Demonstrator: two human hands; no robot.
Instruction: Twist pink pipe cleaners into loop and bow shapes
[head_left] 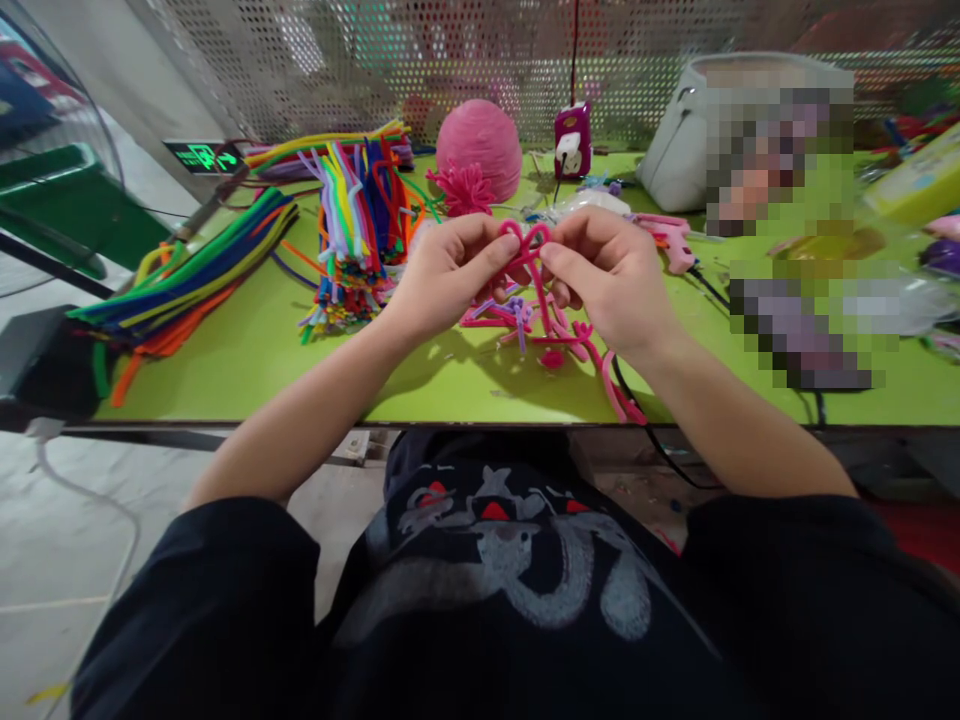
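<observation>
Pink pipe cleaner (531, 262) upright, loops topmost, between both hands

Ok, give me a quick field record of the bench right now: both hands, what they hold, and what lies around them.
left hand: left hand, grip pinched on the bent pink pipe cleaner
right hand: right hand, pinching the same piece from the other side
below hands: pink and purple pipe cleaner shapes lying on the green tabletop
left side: bundles of multicoloured pipe cleaners
behind: round pink yarn ball, pink glue gun
</observation>
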